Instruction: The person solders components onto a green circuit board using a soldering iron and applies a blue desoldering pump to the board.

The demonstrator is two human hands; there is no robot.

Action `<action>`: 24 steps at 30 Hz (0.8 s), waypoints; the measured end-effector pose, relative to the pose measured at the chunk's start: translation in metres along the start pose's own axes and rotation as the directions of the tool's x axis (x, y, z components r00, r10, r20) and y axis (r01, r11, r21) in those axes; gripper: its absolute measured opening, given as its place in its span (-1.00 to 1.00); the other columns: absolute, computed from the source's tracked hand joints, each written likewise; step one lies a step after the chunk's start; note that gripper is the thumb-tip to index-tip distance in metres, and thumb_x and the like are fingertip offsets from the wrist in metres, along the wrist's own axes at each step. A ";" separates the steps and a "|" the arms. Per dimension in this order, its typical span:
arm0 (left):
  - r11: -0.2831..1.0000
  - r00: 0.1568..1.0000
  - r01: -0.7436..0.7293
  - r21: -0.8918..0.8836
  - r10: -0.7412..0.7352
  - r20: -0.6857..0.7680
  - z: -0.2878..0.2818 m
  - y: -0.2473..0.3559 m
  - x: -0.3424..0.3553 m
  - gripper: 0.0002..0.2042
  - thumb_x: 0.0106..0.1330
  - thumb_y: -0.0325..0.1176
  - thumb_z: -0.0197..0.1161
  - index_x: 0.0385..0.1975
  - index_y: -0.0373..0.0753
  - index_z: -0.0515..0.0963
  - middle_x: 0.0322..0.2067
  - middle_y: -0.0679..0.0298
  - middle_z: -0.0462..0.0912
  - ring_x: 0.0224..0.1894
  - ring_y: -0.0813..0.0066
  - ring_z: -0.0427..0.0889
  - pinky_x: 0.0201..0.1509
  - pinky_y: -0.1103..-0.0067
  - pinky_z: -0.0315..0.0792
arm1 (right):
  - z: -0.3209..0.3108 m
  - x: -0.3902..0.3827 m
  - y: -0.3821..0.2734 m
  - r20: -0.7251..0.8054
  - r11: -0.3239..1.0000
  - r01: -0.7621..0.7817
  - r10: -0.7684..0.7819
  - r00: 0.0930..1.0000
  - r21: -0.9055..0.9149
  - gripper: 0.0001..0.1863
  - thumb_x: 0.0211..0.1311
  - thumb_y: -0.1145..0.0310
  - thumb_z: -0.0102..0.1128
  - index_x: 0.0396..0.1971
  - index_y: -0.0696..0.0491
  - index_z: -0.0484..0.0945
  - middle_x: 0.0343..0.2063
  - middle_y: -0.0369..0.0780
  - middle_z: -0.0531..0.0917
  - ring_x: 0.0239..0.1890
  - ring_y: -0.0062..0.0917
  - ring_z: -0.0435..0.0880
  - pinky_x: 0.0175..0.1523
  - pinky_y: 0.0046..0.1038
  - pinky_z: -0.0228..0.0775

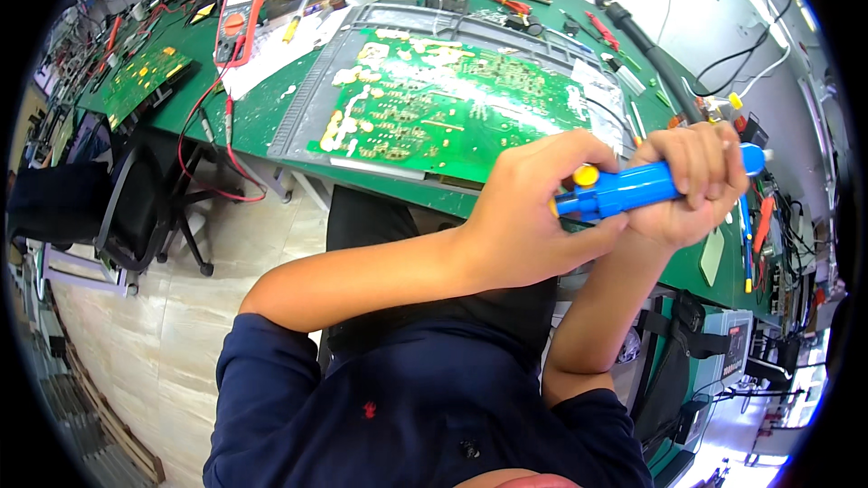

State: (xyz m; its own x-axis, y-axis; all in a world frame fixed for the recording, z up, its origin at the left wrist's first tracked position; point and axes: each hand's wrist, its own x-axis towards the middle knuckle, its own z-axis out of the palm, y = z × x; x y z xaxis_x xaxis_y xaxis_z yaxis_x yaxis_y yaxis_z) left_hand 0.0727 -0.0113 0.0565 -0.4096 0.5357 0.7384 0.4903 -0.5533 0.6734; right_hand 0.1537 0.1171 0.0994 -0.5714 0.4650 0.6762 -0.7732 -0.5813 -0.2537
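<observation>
A blue desoldering pump (646, 188) with a yellow button and a white tip is held between my two hands, nearly level, its tip pointing right. My left hand (515, 212) grips the plunger end, with thumb and forefinger on either side of it. Around the barrel, near the tip, the fingers of my right hand (692, 172) are wrapped. Beyond my hands, a large green circuit board (425, 117) lies with its solder side up on a grey ribbed mat (298, 113). The pump is apart from the board.
A red multimeter (240, 23) with red and black leads stands at the left, by a smaller green circuit board (145, 81). A long black rod-like tool (646, 41) slants across the back right of the green bench (280, 90). An office chair (140, 208) stands left.
</observation>
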 end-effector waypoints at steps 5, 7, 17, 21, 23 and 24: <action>0.998 0.998 0.059 -0.011 -0.059 0.022 -0.033 0.002 0.000 -0.75 0.03 -0.51 0.42 -0.28 -0.37 0.56 -0.43 0.24 0.65 -0.53 0.74 0.57 -0.49 0.78 0.40 | 0.002 0.025 -0.032 0.079 0.998 -0.045 0.048 0.996 -0.034 -0.74 0.15 0.23 0.19 -0.47 0.09 0.37 -0.72 -0.44 0.40 -0.62 -0.73 0.40 -0.40 -0.61 0.23; 0.986 0.980 0.154 0.061 -0.160 0.115 -0.057 0.008 -0.002 -0.81 0.07 -0.54 0.38 -0.32 -0.36 0.57 -0.45 0.26 0.65 -0.49 0.75 0.58 -0.51 0.82 0.37 | -0.012 0.035 -0.047 0.115 0.981 -0.075 0.096 0.989 -0.178 -0.61 0.03 0.08 0.33 -0.44 0.08 0.40 -0.61 -0.36 0.46 -0.44 -0.64 0.46 -0.26 -0.55 0.26; 0.946 0.927 0.323 0.005 -0.316 -0.201 -0.179 0.015 -0.035 -0.86 0.06 -0.55 0.38 -0.39 -0.33 0.58 -0.49 0.26 0.65 -0.52 0.72 0.55 -0.47 0.78 0.40 | -0.074 0.064 -0.137 0.031 0.767 -0.069 0.115 0.993 -0.638 -0.66 0.26 0.05 0.10 -0.51 -0.01 0.34 -0.63 -0.33 0.30 -0.41 -0.53 0.23 -0.17 -0.50 0.07; 0.898 0.870 0.388 0.209 -0.282 -0.404 -0.254 0.003 -0.045 -0.94 0.23 -0.50 0.23 -0.39 -0.34 0.51 -0.43 0.15 0.64 -0.70 0.82 0.22 -0.66 0.82 0.07 | -0.093 0.060 -0.163 -0.041 0.642 -0.125 0.145 0.989 -0.756 -0.66 0.36 0.08 -0.07 -0.53 -0.05 0.19 -0.67 -0.35 0.18 -0.49 -0.59 0.15 -0.18 -0.56 0.02; 0.847 0.810 0.477 0.234 -0.321 -0.490 -0.271 -0.008 -0.048 -0.91 0.22 -0.46 0.26 -0.40 -0.35 0.53 -0.45 0.22 0.63 -0.68 0.84 0.22 -0.65 0.82 0.06 | -0.096 0.059 -0.167 -0.018 0.577 -0.113 0.168 0.986 -0.809 -0.70 0.40 0.10 -0.18 -0.48 -0.04 0.19 -0.67 -0.35 0.17 -0.49 -0.61 0.15 -0.11 -0.59 0.02; 0.820 0.784 0.516 0.247 -0.336 -0.522 -0.275 -0.014 -0.052 -0.89 0.21 -0.45 0.28 -0.40 -0.36 0.54 -0.47 0.27 0.62 -0.66 0.85 0.23 -0.63 0.82 0.05 | -0.096 0.060 -0.168 -0.013 0.548 -0.105 0.170 0.985 -0.830 -0.72 0.42 0.12 -0.21 -0.43 -0.02 0.22 -0.67 -0.36 0.17 -0.50 -0.62 0.15 -0.10 -0.59 0.03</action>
State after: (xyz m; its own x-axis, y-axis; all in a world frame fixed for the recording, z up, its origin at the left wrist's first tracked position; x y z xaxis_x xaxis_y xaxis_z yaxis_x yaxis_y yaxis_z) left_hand -0.1250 -0.2067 0.0184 -0.8877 0.2726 0.3710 0.3803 -0.0199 0.9247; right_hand 0.2230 0.3070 0.1161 -0.6978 0.3685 0.6142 -0.5919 0.1862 -0.7842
